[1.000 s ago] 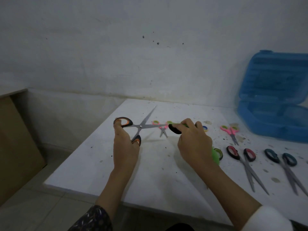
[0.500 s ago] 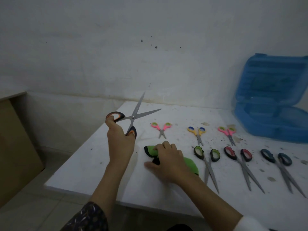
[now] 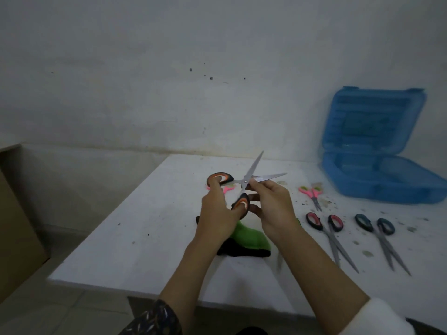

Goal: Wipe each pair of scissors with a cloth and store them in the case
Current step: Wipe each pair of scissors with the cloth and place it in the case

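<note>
Table: one, white, speckled with dirt, filling the lower middle of the frame.

Case: one, blue plastic, at the right edge, lid propped open. No scissors visible inside.

Cloth: one, green and black, lying bunched on the table below your hands. Neither hand touches it.

Large scissors: three.
- The orange-handled scissors are off the table at frame centre, blades spread wide.
- The red-handled scissors and teal-handled scissors lie side by side at lower right, blades closed.

Small scissors: two seen.
- One pink pair lies in front of the case.
- A second pink pair is half hidden behind your left hand.
- A blurred sliver beside your right forearm could be another blade; cannot tell.

Hands: your left hand has digits hooked through both orange loops. Your right hand pinches the lower blade just past the pivot.

Handling, judged: the pair looks light and rigid. The steel is likely smooth and slippery, with live edges while the blades are open. The loops give the sure hold. On the blade, stay on the flats near the pivot, away from the edge.
</note>
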